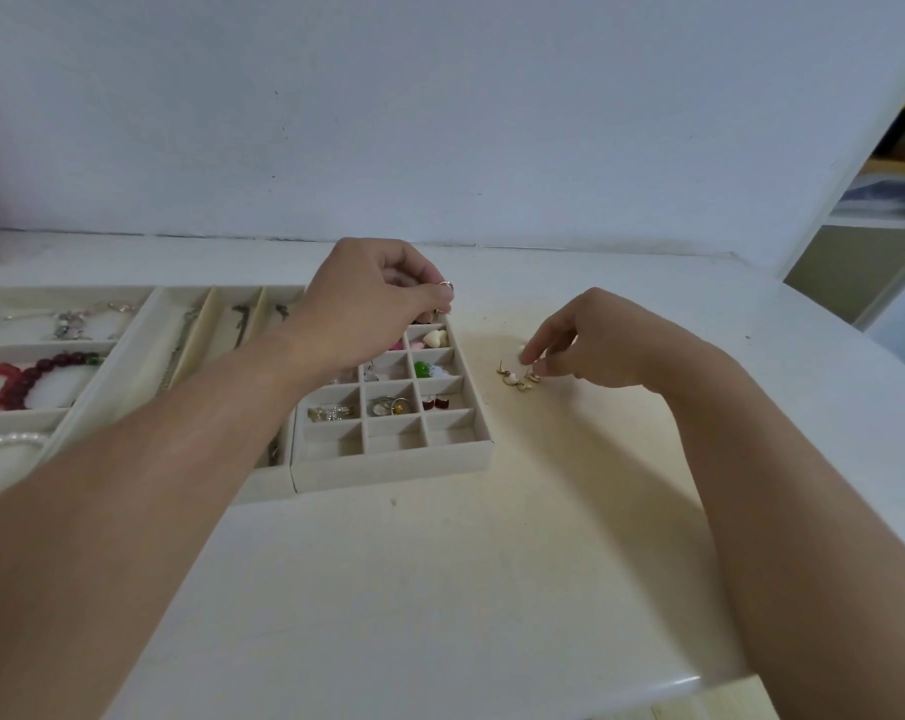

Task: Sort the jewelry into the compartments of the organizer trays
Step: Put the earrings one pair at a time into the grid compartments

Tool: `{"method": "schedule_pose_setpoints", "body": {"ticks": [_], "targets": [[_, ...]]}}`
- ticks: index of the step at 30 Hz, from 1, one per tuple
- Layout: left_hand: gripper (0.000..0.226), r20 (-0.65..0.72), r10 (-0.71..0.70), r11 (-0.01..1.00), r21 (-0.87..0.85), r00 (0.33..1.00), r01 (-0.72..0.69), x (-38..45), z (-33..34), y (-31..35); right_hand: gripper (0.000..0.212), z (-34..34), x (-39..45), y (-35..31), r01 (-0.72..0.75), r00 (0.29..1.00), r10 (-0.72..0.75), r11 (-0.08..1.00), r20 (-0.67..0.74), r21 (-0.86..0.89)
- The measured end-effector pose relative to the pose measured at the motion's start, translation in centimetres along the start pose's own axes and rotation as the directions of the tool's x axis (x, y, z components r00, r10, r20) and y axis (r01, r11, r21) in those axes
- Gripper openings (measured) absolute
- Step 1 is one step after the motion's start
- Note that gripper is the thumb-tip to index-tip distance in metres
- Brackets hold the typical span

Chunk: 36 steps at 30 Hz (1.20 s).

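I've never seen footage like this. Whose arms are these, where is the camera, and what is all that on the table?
No machine here: a person wears one camera on the head, looking down at their own hands. The left hand pinches a small gold ring over the grid tray, whose compartments hold earrings and rings. The right hand reaches its fingertips to a little pile of gold earrings on the white table. Further left, other trays hold necklaces, a red bead bracelet and pearls.
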<state>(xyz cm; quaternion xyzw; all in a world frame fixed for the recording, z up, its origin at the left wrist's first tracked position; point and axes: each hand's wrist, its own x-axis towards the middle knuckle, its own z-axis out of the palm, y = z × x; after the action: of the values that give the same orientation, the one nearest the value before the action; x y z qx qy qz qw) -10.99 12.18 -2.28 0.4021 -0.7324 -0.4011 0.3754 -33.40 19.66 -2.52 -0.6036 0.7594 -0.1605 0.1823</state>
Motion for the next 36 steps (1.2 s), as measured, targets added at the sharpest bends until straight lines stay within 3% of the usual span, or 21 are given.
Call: {"method": "schedule_pose_setpoints", "body": {"ticks": [3, 6, 10, 20, 22, 25, 29, 31, 33, 36], "targets": [[0.008, 0.004, 0.004, 1.0, -0.004, 1.0, -0.004, 0.0, 0.0, -0.1, 0.003, 0.6, 0.0, -0.5, 0.001, 1.0, -0.001, 1.0, 0.005, 0.013], [0.008, 0.009, 0.005, 1.0, -0.007, 1.0, -0.005, 0.1, 0.0, -0.1, 0.015, 1.6, 0.1, -1.4, 0.006, 0.999, -0.006, 1.0, -0.037, -0.001], [0.008, 0.01, 0.002, 1.0, -0.007, 1.0, -0.002, 0.0, 0.1, -0.1, 0.003, 2.2, 0.3, -1.9, 0.004, 0.998, -0.004, 1.0, -0.056, -0.008], [0.007, 0.02, 0.004, 1.0, -0.003, 1.0, -0.004, 0.1, -0.1, -0.2, 0.04, 2.0, 0.2, -2.1, -0.025, 0.999, 0.022, 0.996, -0.033, -0.087], [0.007, 0.023, 0.002, 1.0, -0.012, 1.0, -0.001, 0.0, -0.1, -0.1, 0.033, 1.9, 0.0, -2.2, -0.013, 1.0, 0.012, 0.998, -0.015, -0.068], [0.008, 0.03, -0.01, 1.0, -0.013, 1.0, 0.01, -0.1, -0.2, 0.1, 0.006, 2.3, 0.0, -2.2, 0.012, 0.999, -0.015, 0.998, -0.051, -0.066], [0.008, 0.038, -0.006, 0.999, 0.037, 0.999, 0.005, -0.2, -0.4, 0.3, 0.004, 2.9, 0.3, -2.3, 0.032, 0.994, -0.038, 0.998, -0.1, -0.061], [0.01, 0.062, 0.01, 0.998, 0.06, 0.998, -0.014, -0.3, -0.4, 0.4, 0.006, 2.8, 0.3, -2.5, 0.064, 0.988, -0.058, 0.997, -0.143, 0.037], [0.015, 0.106, 0.019, 0.997, 0.07, 0.994, -0.026, -0.5, -0.3, 0.5, 0.005, 2.3, 0.1, -2.6, 0.129, 0.968, -0.063, 0.956, -0.243, 0.265], [0.01, 0.128, 0.022, 0.997, 0.069, 0.991, -0.031, -0.4, -0.2, 0.3, 0.008, 1.4, -0.4, -3.0, 0.177, 0.975, -0.054, 0.779, -0.217, 0.601]]}}
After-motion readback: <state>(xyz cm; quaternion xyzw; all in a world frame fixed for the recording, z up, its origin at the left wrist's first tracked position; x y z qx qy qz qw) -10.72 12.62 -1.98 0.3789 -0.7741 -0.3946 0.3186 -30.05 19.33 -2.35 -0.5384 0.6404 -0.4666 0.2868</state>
